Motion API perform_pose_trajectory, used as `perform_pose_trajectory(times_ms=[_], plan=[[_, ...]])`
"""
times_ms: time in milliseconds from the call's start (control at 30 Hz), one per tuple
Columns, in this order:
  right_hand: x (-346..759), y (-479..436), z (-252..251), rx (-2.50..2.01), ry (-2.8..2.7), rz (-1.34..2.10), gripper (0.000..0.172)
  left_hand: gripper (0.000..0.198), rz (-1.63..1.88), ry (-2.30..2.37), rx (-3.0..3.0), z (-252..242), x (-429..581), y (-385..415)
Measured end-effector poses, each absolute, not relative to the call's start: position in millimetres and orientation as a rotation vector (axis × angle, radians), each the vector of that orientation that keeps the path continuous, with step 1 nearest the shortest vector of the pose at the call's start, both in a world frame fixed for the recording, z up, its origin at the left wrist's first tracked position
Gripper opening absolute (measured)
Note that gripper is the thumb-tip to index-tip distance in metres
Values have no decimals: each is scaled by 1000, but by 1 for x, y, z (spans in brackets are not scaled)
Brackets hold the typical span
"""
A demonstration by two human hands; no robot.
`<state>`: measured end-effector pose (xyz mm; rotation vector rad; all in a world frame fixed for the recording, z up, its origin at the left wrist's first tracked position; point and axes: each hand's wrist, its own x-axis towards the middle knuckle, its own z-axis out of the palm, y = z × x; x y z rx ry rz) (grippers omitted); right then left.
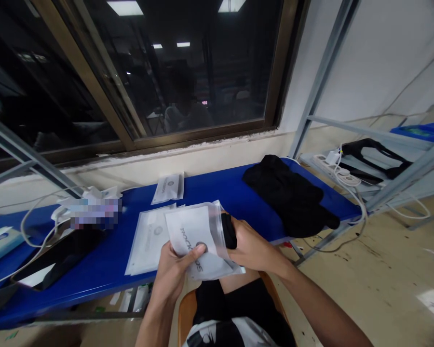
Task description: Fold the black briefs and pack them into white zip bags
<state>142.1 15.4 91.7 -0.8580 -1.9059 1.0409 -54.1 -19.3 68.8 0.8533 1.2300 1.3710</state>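
My left hand [175,270] grips a white plastic zip bag [195,231] printed with dark lettering, thumb on its front face. My right hand [253,246] is closed on a folded black cloth item [229,230] at the bag's open clear end, part of it inside the mouth. Both hands are held over the near edge of the blue table [210,190], above my lap. A stack of similar white bags [148,238] lies flat on the table just left of my hands.
A pile of black cloth [292,195] lies at the table's right end. Another white bag [169,187] rests near the window wall. Cables and a dark flat device [58,255] lie at left. A power strip [338,171] and metal rack frame stand right.
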Motion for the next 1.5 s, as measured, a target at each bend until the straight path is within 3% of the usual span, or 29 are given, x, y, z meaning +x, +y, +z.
perform_pose_trajectory(times_ms=[167,333,467,567,667,800,867,967,1033,1133,1500], plan=[[143,13,82,-1048,-1673,999,57,50,1468,1222,721,59,-59,-20],[138,15,76,-912,-1723,1116,36,54,1442,1122,689,44,-62,-21],[147,8,86,-845,-1618,867,32,51,1479,1144,591,39,-72,-12],[151,6,82,-831,-1617,931,47,54,1643,1084,480,38,-69,-2],[145,17,67,-839,-1580,1140,33,52,1715,990,460,37,-60,9],[146,43,52,-902,-1436,906,28,51,2088,1157,737,43,-63,24],[151,56,52,-911,-1560,745,27,46,2312,1372,1214,53,-66,28],[155,68,55,-830,-1761,564,26,30,1971,1277,2221,76,-57,36],[155,70,57,-764,-1795,461,23,24,1715,1078,2568,90,-44,45],[154,67,60,-761,-1765,348,22,8,1573,982,2754,101,-25,57],[174,64,49,-968,-1345,209,23,22,1310,1445,2971,99,-45,57]])
